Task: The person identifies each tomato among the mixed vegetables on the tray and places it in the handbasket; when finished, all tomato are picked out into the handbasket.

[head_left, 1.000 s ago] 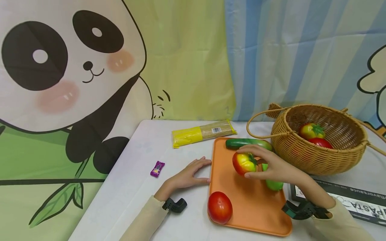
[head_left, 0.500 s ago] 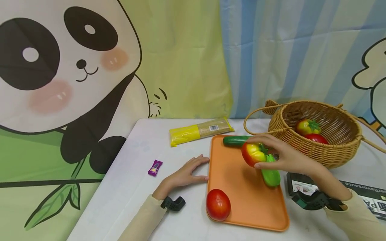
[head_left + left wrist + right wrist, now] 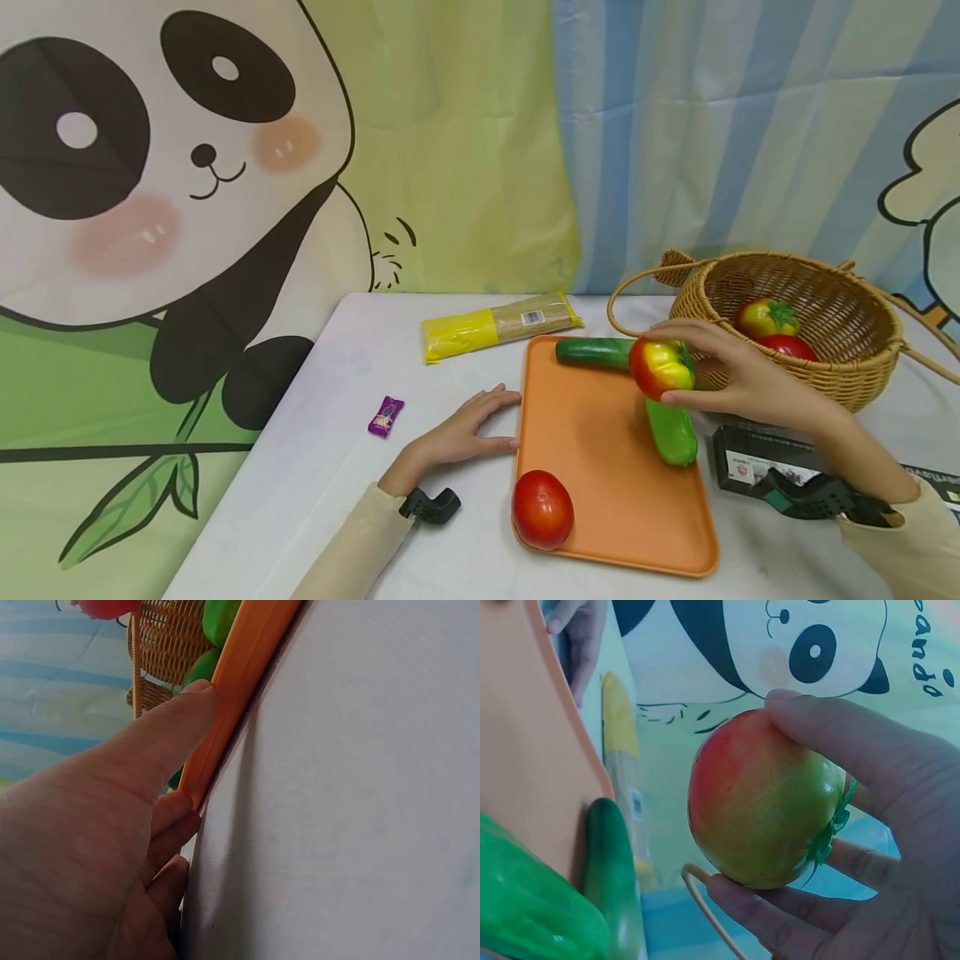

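My right hand (image 3: 750,379) grips a red-and-yellow toy tomato (image 3: 660,367) with a green leafy top, thumb on one side and fingers on the other. In the right wrist view the tomato (image 3: 761,799) shows in full, raised off the orange tray (image 3: 585,442). My left hand (image 3: 467,433) lies at the tray's left side, thumb and fingertips at the rim, as the left wrist view also shows. On the tray lie a dark green cucumber (image 3: 592,352) along the far edge and a lighter green vegetable (image 3: 672,435) at the right. A red tomato (image 3: 542,510) sits at the near left corner.
A wicker basket (image 3: 847,385) at the back right holds a red-yellow tomato (image 3: 767,317) and a red one (image 3: 789,346). Behind the tray lies a yellow noodle packet (image 3: 461,335). A purple candy (image 3: 386,417) is at the left, a black pasta box (image 3: 765,461) under the right forearm.
My right hand has carried the toy tomato rightward and a little away, from over the tray's middle to its far right, near the basket. The left hand has stayed at the rim.
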Available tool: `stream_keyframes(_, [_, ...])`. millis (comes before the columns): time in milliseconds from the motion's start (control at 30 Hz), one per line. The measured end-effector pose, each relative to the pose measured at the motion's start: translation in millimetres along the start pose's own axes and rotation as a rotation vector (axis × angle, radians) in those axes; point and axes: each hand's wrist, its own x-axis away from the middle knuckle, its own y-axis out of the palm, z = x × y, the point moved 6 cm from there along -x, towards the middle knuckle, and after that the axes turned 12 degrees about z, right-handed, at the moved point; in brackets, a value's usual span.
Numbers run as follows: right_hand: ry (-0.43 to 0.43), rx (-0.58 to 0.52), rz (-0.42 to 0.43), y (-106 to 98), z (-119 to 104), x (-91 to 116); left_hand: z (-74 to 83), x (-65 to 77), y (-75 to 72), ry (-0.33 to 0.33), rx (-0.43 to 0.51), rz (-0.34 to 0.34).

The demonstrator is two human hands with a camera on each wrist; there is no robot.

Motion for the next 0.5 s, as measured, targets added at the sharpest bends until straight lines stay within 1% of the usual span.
stream_keyframes(200, [-0.004, -0.013, 0.027, -12.4, 0.7, -0.4, 0.3, -0.4, -0.3, 0.003, -0.002, -0.001])
stream_keyframes(333, [-0.004, 0.006, 0.048, -20.7, 0.4, -0.1, 0.6, 0.2, -0.4, -0.001, 0.000, -0.001])
stream_keyframes(400, [-0.003, 0.032, 0.065, -25.0, 0.7, 0.1, 1.0, 0.4, -0.6, 0.000, 0.002, 0.000])
stream_keyframes(500, [0.027, 0.044, 0.085, -31.1, 2.8, 1.0, 1.0, 0.4, -0.5, 0.002, 0.002, 0.001])
